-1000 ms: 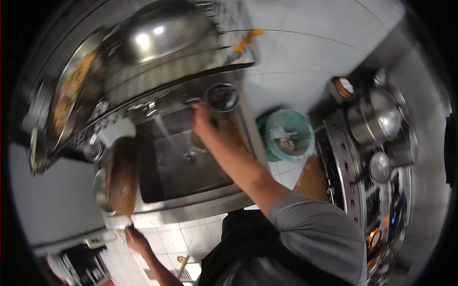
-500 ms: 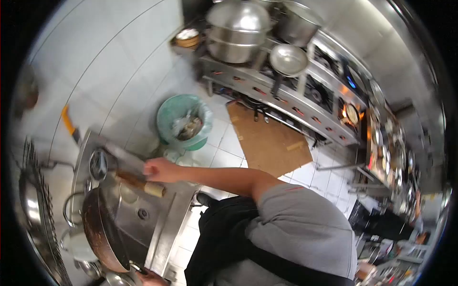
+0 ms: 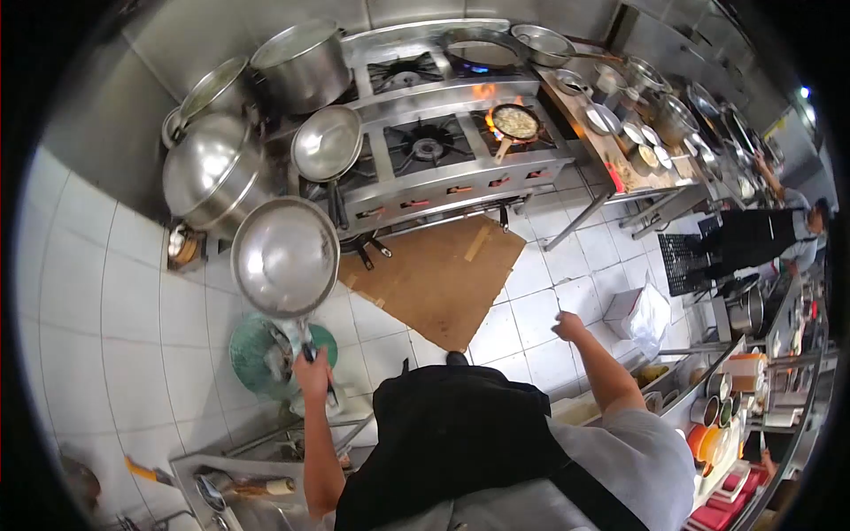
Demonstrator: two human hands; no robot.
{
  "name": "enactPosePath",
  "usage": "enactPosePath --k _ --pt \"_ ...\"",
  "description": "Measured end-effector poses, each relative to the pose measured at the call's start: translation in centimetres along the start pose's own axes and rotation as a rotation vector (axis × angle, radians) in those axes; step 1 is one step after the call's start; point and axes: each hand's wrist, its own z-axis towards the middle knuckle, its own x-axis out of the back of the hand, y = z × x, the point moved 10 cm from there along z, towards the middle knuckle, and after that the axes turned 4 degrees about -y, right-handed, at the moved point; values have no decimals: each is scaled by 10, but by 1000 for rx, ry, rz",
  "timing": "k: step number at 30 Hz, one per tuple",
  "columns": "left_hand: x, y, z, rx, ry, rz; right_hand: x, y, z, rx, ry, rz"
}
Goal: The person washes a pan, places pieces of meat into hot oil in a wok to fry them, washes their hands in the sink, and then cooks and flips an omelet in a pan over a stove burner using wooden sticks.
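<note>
My left hand (image 3: 313, 372) is wrapped round the dark handle of a frying pan (image 3: 285, 252). The pan is lifted off to the left, its shiny metal inside facing up, above a green bin (image 3: 257, 356). Out to the right, over the tiled floor, my right hand (image 3: 569, 326) is curled closed, and nothing shows in it. Ahead on the stove (image 3: 443, 188), a second frying pan (image 3: 328, 143) rests at the front left. A small pan (image 3: 515, 123) with food in it sits over flames at the front right.
Large pots (image 3: 303, 71) and a steamer (image 3: 212, 173) crowd the stove's left end. Cardboard (image 3: 434, 274) covers the floor before it. Right of the stove is a worktable (image 3: 620, 164) with bowls. A co-worker (image 3: 761, 239) stands far right. The sink (image 3: 266, 513) is at lower left.
I have turned from the sink towards the stove. My left hand has raised the pan out of the sink area. My right hand has moved from over the sink to out over the floor.
</note>
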Motion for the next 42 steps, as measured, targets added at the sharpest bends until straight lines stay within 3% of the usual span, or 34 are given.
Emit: enactPosePath --k 2,4,5,7,8,9,10,11,12,15,17,18,20,24,26,28,30,32,33,34,35,36,37,38,40,41,42 --pt "-34 22 72 -71 -45 110 -19 44 -20 -93 41 67" --pt "-56 38 146 -148 -21 226 -71 73 -37 -263 -206 59" --pt "-65 51 176 -149 -36 155 -112 60 -42 29 -370 -319" --pt "-85 65 237 -140 -47 58 -167 59 -64 133 -472 -154" --pt "-97 67 267 -130 -47 35 -157 23 -90 318 -476 -417" --pt "-105 72 291 -136 -34 21 -201 35 -87 315 -532 -326" --pt "-114 76 314 -139 -34 15 -264 75 -88 400 -363 -350" --pt "-127 78 341 -146 -47 10 -252 65 -93 58 -523 112" --pt "-133 58 384 -143 -2 93 -199 26 -117 -320 -513 559" --pt "-150 41 456 -206 49 162 -172 -16 -143 -753 -436 1321" --pt "-151 34 492 -294 94 304 -120 -43 -136 -786 -296 1316" --pt "-156 100 449 -401 115 386 -111 -51 -136 -807 -235 1313" --pt "-153 56 486 -415 231 532 -110 -60 -134 -858 -122 1430" --pt "-165 55 482 -293 14 605 -104 -94 -130 -905 -98 1503" --pt "-171 40 481 -217 -127 378 -115 -107 -121 -888 -163 1494" --pt "-162 39 479 -301 -44 512 -108 -122 -112 -890 -194 1500" --pt "-159 49 470 -109 -85 500 -107 -130 -96 -869 -185 1514" --pt "-145 40 479 -214 -23 696 -103 -129 -87 -851 -116 1543" --pt "-151 38 483 -294 -30 785 -94 -127 -78 -764 -102 1379" --pt "-141 47 476 -407 120 802 -84 -118 -76 -720 -67 1221" --pt "-143 91 446 -432 154 743 -88 -110 -76 -702 -102 1048" --pt "-150 114 426 -657 180 696 -88 -95 -95 -859 81 955" --pt "-164 126 409 -892 172 797 -62 -96 -114 -915 344 658" --pt "-183 134 396 -884 13 616 -61 -99 -128 -997 292 703" --pt "-237 123 376 -660 -329 602 -94 -110 -161 -1171 114 1071" --pt "-269 112 363 -711 -495 630 -113 -110 -174 -1233 329 1278" --pt "-299 96 352 -761 -646 652 -133 -99 -185 -1168 438 1236"
